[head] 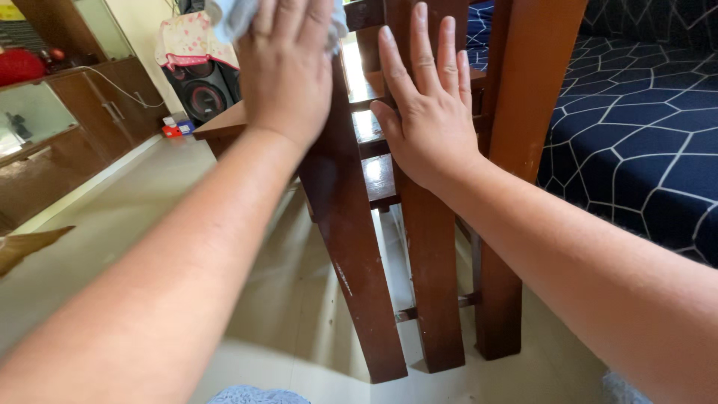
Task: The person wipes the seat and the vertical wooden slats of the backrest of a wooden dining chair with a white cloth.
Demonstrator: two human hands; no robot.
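Observation:
A dark brown wooden chair (351, 247) stands in front of me, its back slats and legs facing me. My left hand (284, 67) presses a pale blue-grey cloth (232, 16) flat against the top of the left slat. My right hand (426, 105) lies open, fingers together and pointing up, flat on the middle slat (430, 284). The cloth is mostly hidden under my left palm and cut off by the frame's top edge.
A navy sofa (643, 127) with a white geometric pattern sits at the right, close to the chair. A black speaker (202, 90) stands at the far wall, with a brown cabinet (67, 127) along the left. The floor (127, 217) is pale tile.

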